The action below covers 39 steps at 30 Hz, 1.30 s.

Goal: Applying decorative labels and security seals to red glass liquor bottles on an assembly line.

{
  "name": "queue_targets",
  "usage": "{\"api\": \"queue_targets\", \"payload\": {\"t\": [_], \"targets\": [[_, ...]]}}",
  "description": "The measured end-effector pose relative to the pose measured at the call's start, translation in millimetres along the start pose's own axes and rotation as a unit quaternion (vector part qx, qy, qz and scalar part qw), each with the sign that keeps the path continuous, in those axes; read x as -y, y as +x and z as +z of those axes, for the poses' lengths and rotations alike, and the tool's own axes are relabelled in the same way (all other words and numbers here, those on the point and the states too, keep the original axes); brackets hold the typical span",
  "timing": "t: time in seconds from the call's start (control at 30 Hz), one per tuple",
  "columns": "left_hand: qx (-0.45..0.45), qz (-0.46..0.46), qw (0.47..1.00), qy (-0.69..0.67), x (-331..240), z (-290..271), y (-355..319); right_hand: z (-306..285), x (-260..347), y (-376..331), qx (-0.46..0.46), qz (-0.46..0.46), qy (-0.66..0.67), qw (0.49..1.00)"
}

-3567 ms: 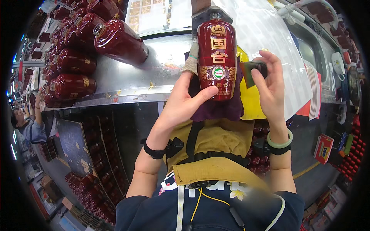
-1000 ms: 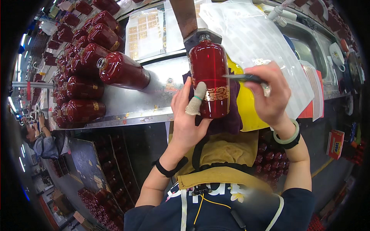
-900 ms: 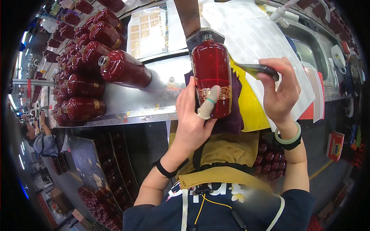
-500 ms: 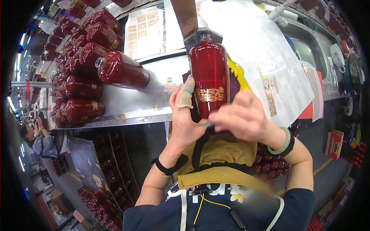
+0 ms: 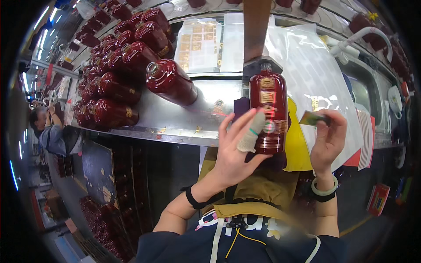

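Note:
A dark red glass bottle (image 5: pixel 268 105) with gold decals lies in front of me, its neck against a dark block (image 5: pixel 263 65). My left hand (image 5: pixel 234 151) holds its lower left side, thumb at the base. One of its fingers wears a knitted finger sleeve (image 5: pixel 252 136) with a green band. To the right, apart from the bottle, my right hand (image 5: pixel 328 140) pinches a small, flat, dark greenish card-like piece (image 5: pixel 310 118). Dark cloth (image 5: pixel 241 107) and a yellow sheet (image 5: pixel 298 147) show beside the bottle.
Another red bottle (image 5: pixel 171 82) stands on the metal table (image 5: pixel 210 116), near many packed bottles (image 5: pixel 116 90). Gold decal sheets (image 5: pixel 199 44) lie behind; a white translucent sheet (image 5: pixel 302 57) spreads right. Beyond are a sink (image 5: pixel 366 94) and tap (image 5: pixel 372 31). Another person (image 5: pixel 55 131) is far left.
The bottle has turned and shows a vertical row of decals. My right hand has moved away to the right, and the piece in it now shows clearly. The whole view has shifted.

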<state>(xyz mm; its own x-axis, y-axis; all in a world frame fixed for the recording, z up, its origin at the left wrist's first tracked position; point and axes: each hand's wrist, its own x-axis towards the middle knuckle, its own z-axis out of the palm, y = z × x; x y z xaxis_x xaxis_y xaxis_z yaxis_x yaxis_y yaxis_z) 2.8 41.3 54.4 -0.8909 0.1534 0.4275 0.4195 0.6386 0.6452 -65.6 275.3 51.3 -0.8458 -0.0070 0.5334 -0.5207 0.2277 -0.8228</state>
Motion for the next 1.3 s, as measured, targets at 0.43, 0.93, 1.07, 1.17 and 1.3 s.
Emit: {"api": "queue_targets", "payload": {"t": [0.43, 0.93, 1.07, 1.17, 1.3], "targets": [[-0.156, -0.178, 0.971, -0.023, 117.9, -24.6, 33.6, 26.8, 26.7, -10.7, 0.172, -0.102, -0.119, 0.973], [0.1, -0.258, 0.896, 0.347, 209.7, -12.5, 127.7, 56.6, 34.2, -32.8, 0.259, -0.276, -0.244, 0.893], [0.122, -0.189, 0.903, 0.365, 189.3, -19.2, 111.0, 51.6, 26.8, -34.4, 0.243, -0.248, -0.239, 0.907], [0.145, -0.132, 0.933, 0.301, 165.4, -37.9, 104.8, 43.8, 2.5, -52.2, 0.163, -0.234, -0.21, 0.935], [0.086, -0.141, 0.94, 0.297, 173.0, -46.2, 89.8, 46.4, -3.7, -59.4, 0.135, -0.194, -0.162, 0.958]]}}
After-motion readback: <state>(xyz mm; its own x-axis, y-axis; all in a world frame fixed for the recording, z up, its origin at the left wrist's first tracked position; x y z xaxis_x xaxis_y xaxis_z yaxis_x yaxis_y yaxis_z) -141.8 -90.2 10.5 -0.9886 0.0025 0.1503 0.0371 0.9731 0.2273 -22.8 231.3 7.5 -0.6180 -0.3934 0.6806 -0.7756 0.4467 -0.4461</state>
